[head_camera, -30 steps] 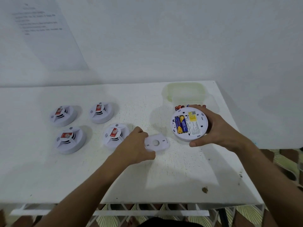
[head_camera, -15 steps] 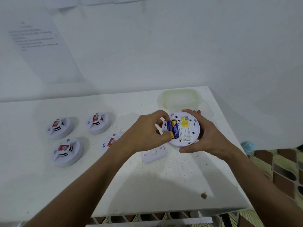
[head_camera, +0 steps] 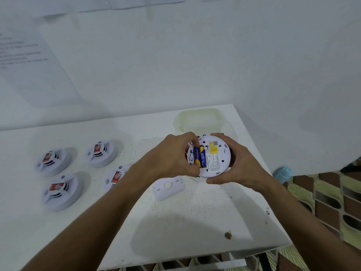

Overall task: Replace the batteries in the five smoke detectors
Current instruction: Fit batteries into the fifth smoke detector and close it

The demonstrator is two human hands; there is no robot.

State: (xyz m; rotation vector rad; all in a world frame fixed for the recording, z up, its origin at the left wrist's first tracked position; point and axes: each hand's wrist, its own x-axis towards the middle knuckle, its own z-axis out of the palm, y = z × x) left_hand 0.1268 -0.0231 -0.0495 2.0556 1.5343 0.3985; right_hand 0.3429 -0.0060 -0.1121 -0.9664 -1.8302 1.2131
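Since a second ago the left hand (head_camera: pixel 172 159) has left the cover plate (head_camera: pixel 168 186) on the bench (head_camera: pixel 175 231), its grip pinching the batteries (head_camera: pixel 200 158) inside the light, rigid detector (head_camera: pixel 212 155), rim-cradled above the bench by the right hand (head_camera: pixel 237 165).

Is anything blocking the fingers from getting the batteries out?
Nothing visible. The cover lies on the table, so the batteries sit exposed in the detector the right hand holds. The left hand is already on them.

The right hand (head_camera: pixel 236 165) is curled, thumb lowermost. The left hand (head_camera: pixel 172 159) is curled, fingertips (head_camera: pixel 192 138) pinched. Both forearms are extended forward.
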